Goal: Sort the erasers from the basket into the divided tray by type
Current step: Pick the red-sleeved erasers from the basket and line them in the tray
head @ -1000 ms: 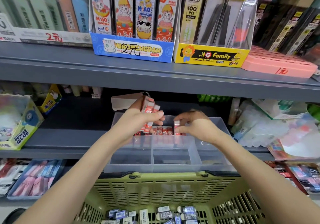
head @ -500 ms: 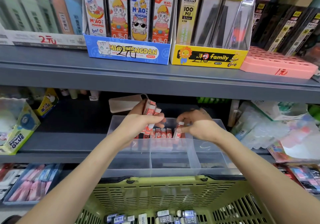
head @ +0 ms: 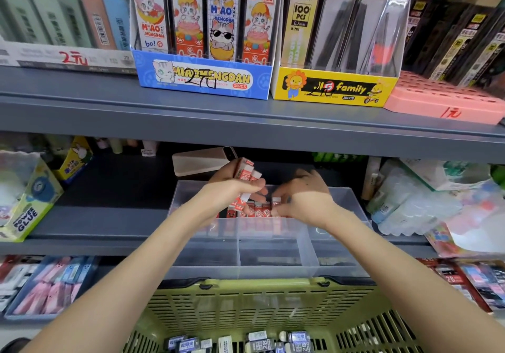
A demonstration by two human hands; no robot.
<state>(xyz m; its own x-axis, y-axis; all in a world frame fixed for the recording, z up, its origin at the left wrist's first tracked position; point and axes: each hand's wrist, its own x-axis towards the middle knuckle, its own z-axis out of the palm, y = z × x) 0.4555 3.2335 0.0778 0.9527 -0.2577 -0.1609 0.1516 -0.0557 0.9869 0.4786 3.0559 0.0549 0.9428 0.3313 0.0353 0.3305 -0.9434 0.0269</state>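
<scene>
Clamped round a small bunch of red-and-white erasers (head: 244, 172), my left hand (head: 232, 192) has its grip tight, fingers and thumb curled about them so that their ends stick out above and below my fist. My right hand (head: 303, 201) has its grip drawn together too, fingertips pinching a single eraser (head: 276, 200) of the same red kind, white end up, at the right end of the row of red erasers (head: 259, 210) standing upright in the back compartment of the clear divided tray (head: 338, 269). Both hands hover close together over that back compartment, the left just beside the right. Through the tray's clear front wall I can see nothing inside the front compartments. It sits on the lower grey shelf (head: 109, 224). Just in front of it, nearer to me, is the green basket (head: 246, 306), its far rim against the tray's front wall. At the bottom of the basket lie the blue-and-black sleeved erasers (head: 262, 344), some marked 2B. On the upper shelf (head: 82, 106) a blue display box (head: 202, 77) stands just beside a yellow display box (head: 333, 87).
</scene>
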